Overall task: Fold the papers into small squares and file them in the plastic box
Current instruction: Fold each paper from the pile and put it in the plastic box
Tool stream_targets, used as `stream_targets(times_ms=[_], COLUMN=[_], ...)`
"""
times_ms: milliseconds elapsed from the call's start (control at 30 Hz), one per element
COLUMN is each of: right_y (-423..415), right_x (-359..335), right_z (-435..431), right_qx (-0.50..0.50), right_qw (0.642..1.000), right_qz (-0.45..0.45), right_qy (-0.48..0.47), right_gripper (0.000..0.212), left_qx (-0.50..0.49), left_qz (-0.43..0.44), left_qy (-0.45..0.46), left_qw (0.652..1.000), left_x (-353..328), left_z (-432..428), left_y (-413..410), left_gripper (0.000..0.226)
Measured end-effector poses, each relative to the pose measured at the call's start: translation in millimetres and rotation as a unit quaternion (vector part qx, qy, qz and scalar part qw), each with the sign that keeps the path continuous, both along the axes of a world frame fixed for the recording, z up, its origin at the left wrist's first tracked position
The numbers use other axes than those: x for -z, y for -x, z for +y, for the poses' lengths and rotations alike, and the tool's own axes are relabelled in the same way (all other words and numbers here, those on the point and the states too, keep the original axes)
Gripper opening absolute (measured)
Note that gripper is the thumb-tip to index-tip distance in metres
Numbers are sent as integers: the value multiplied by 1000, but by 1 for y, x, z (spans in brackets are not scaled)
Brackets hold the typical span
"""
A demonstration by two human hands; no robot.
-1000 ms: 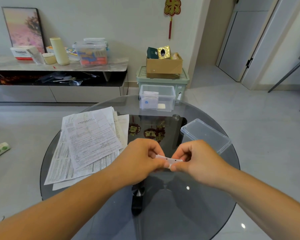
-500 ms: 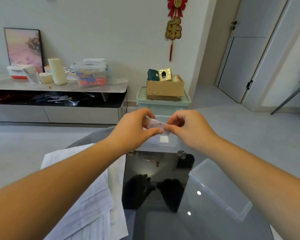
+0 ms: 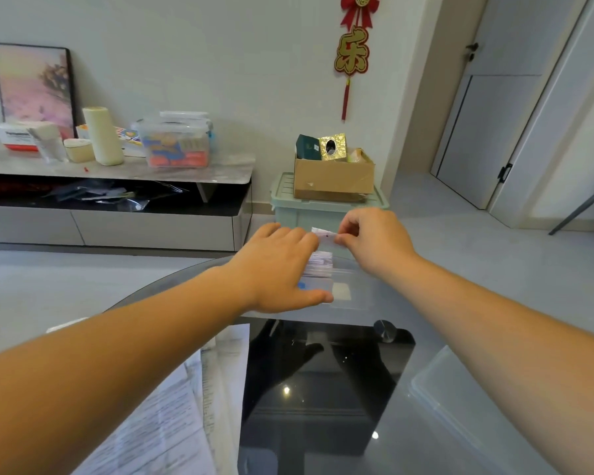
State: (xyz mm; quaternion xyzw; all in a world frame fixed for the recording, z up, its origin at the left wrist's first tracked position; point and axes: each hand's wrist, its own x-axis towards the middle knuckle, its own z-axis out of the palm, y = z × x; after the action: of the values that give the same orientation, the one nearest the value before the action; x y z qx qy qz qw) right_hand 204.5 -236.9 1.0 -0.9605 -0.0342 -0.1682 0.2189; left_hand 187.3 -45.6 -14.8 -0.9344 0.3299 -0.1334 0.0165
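right hand (image 3: pixel 374 242) pinches the folded paper (image 3: pixel 323 234) above the plastic box (image 3: pixel 357 298) at my 12 o'clock; left hand (image 3: pixel 279 273) flat, fingers straight, at the box's 9 o'clock side

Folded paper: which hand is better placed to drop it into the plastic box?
Right. The right hand pinches the folded paper above the plastic box; the left hand lies spread against the box, probably steadying it.
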Motion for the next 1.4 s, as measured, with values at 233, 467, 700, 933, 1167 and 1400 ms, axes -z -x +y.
stream_targets(times_ms=[233, 467, 700, 933, 1167, 1400], right_y=[-3, -3, -8, -6, -1, 6], right_x=[3, 0, 0, -4, 1, 1], right_z=[2, 4, 7, 4, -1, -6], right_qx=[-8, -16, -26, -91, -100, -139], right_qw=[1000, 998, 995, 989, 994, 985], right_qz=[-1, 26, 35, 76, 27, 91], right_qy=[26, 62, 86, 83, 37, 51], right_gripper=[10, 12, 18, 13, 18, 35], left_qx=[17, 1, -5, -17, -4, -9], left_qz=[57, 45, 46, 1, 31, 79], left_qy=[-79, -79, -28, -8, 23, 49], left_qw=[995, 996, 999, 1000, 999, 996], left_x=[-3, 3, 8, 16, 16, 15], left_z=[-9, -18, -18, -17, -17, -16], left_y=[-8, -11, -11, -10, -10, -14], left_gripper=[88, 86, 77, 78, 87, 93])
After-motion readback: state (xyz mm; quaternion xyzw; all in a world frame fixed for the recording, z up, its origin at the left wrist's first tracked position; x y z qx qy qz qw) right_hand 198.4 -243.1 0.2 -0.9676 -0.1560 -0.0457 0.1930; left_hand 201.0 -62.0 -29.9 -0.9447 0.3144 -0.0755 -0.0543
